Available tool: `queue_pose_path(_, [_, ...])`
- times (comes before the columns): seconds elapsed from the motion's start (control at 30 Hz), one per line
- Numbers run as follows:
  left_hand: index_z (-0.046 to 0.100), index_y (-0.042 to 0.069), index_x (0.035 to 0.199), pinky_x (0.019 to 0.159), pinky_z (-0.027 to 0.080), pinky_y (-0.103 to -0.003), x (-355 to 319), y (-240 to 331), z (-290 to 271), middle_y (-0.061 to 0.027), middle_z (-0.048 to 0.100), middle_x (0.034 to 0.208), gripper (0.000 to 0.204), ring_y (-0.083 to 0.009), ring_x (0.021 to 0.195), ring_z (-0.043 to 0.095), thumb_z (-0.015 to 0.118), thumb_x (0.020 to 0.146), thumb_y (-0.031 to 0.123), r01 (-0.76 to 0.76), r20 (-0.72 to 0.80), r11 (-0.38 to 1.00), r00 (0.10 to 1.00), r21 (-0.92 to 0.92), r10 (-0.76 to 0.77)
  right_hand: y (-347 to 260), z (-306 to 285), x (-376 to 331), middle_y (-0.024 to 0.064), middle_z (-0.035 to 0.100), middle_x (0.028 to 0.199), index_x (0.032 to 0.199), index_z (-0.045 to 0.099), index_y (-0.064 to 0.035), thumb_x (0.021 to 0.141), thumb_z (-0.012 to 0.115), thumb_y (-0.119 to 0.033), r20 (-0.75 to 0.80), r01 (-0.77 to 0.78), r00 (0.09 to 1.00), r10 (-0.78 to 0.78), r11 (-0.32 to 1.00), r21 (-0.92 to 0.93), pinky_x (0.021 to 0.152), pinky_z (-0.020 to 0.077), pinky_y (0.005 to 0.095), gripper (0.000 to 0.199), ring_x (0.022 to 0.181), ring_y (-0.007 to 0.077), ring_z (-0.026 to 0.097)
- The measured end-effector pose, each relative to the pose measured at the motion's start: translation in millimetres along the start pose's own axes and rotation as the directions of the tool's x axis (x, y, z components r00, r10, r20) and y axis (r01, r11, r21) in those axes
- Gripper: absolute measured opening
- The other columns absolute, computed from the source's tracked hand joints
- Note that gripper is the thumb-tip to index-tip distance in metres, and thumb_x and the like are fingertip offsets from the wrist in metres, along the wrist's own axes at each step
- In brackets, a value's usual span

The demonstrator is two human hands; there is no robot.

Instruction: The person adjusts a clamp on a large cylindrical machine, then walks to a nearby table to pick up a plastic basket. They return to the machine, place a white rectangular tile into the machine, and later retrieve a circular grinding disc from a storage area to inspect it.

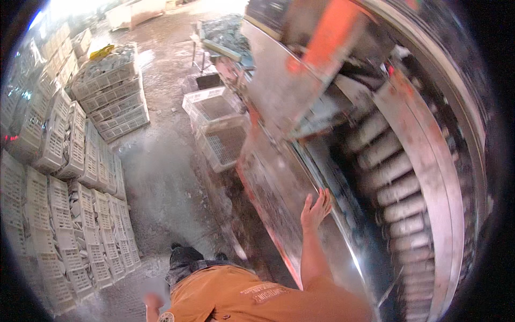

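Along the long grey metal ledge (281,193): my right hand (315,211), nearer, is lying open over its right edge.
Ledge axis: running forward-left.
Left of ledge: my left hand (154,301) is hanging blurred; grip, I cannot tell.

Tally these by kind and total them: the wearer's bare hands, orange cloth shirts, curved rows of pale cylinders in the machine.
Bare hands (right hand, blurred left hand): 2
Orange cloth shirt: 1
Curved row of pale cylinders: 1
Total: 4
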State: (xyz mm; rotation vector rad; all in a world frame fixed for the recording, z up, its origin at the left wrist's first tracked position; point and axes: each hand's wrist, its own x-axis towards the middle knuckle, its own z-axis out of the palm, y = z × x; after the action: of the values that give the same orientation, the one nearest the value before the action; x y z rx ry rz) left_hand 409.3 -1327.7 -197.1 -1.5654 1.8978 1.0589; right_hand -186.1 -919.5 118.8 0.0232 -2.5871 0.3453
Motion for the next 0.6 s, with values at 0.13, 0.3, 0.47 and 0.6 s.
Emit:
queue_pose_path(0.13, [0.061, 0.005, 0.084, 0.051, 0.047, -0.037, 15, 53, -47, -0.0093, 0.061, 0.075, 0.021, -0.0204, 0.066, 0.06, 0.054, 0.086, 0.025, 0.202, 0.072, 0.976, 0.978, -0.077, -0.196, -101, 62, 54, 0.0179, 0.033, 0.141, 0.131, 0.041, -0.0044, 0.092, 0.05, -0.031, -0.076, 0.051, 0.996, -0.044, 0.995, 0.092, 0.108, 0.0177, 0.0495, 0.048, 0.133, 0.0344, 0.025])
queue_pose_path(0.3, [0.062, 0.003, 0.083, 0.054, 0.048, -0.038, 141, 164, -140, -0.0112, 0.063, 0.075, 0.022, -0.0221, 0.065, 0.061, 0.054, 0.084, 0.023, 0.153, 0.141, 0.987, 0.979, -0.043, -0.146, -161, 136, 55, 0.0227, 0.034, 0.139, 0.129, 0.042, -0.002, 0.083, 0.06, -0.023, -0.003, 0.105, 0.994, -0.105, 0.994, -0.025, 0.106, 0.0239, 0.0497, 0.054, 0.13, 0.0388, 0.03])
queue_pose_path(0.47, [0.063, 0.001, 0.081, 0.056, 0.049, -0.038, 302, 295, -297, -0.0132, 0.064, 0.075, 0.022, -0.0239, 0.063, 0.062, 0.053, 0.082, 0.021, 0.021, -0.013, 0.995, 1.0, -0.095, -0.023, -233, 219, 17, 0.0229, 0.046, 0.129, 0.121, 0.049, -0.0012, 0.08, 0.064, -0.023, 0.638, -0.274, 0.763, 0.106, 0.947, 0.17, 0.098, 0.0373, 0.0404, 0.048, 0.119, 0.0361, 0.045])
queue_pose_path(0.6, [0.06, 0.0, 0.086, 0.051, 0.046, -0.032, 392, 524, -419, -0.0071, 0.059, 0.067, 0.025, -0.0153, 0.057, 0.056, 0.05, 0.087, 0.023, -0.328, -0.102, 0.886, 0.945, -0.327, 0.312, -217, 280, -56, 0.0169, 0.062, 0.105, 0.115, 0.055, 0.0002, 0.08, 0.068, -0.03, 0.868, -0.513, 0.362, 0.34, 0.85, -0.119, 0.083, 0.0465, 0.0376, 0.048, 0.097, 0.0243, 0.06])
